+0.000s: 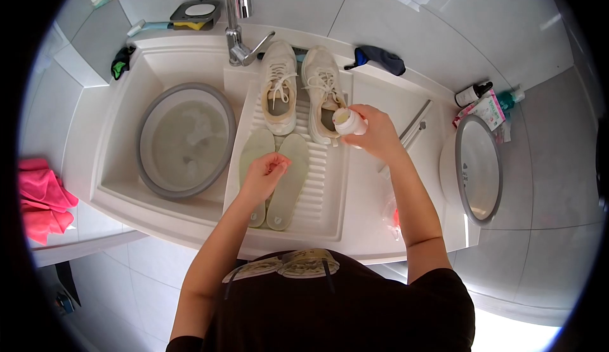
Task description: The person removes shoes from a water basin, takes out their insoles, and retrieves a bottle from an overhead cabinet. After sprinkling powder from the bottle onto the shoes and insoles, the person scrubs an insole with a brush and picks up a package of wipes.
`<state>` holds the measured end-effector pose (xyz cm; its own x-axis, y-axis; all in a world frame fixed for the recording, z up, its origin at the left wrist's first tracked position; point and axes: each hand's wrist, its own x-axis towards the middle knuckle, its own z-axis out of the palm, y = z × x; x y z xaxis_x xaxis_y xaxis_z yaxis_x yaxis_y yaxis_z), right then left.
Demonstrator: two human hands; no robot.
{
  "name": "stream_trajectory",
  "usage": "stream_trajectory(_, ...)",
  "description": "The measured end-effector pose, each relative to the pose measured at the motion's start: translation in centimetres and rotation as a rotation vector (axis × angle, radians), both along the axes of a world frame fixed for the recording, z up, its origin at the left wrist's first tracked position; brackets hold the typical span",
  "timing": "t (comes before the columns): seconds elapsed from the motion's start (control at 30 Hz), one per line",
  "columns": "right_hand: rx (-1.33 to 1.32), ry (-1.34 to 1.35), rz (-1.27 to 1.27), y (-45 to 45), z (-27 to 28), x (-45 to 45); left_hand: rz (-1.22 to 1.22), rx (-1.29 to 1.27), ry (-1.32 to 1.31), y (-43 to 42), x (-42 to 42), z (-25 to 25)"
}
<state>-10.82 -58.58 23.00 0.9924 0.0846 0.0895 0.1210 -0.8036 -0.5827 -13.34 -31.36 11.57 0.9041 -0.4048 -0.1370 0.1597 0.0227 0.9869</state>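
left hand point(266, 173) presses fingertips together over the pale insoles point(290, 190), anything pinched too small to tell | right hand point(375, 133) grips a tilted white bottle point(353, 123) beside the right-hand shoe point(321, 73) | insoles: on the ridged washboard point(325, 190), before the white shoes point(277, 76) | grey-rimmed basin point(141, 142): left, holds cloudy water point(171, 142)

Dark marks point(466, 173) on tilted basin point(483, 174), pink packet point(486, 112) print point(492, 113), none readable
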Motion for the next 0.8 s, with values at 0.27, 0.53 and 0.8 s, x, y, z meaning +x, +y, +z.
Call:
stream_trajectory(0.27,-0.056,0.046,-0.107,1.6,0.7,1.2,0.001,-0.001,0.016,0.3,0.2,-0.3)
stream_trajectory(0.53,-0.262,0.129,-0.121,2.4,1.3,2.0,0.01,-0.003,0.012,0.8,0.0,-0.3)
stream_trajectory(0.8,-0.293,0.183,-0.103,3.1,2.1,2.5,0.004,-0.014,0.022,0.9,0.1,-0.3)
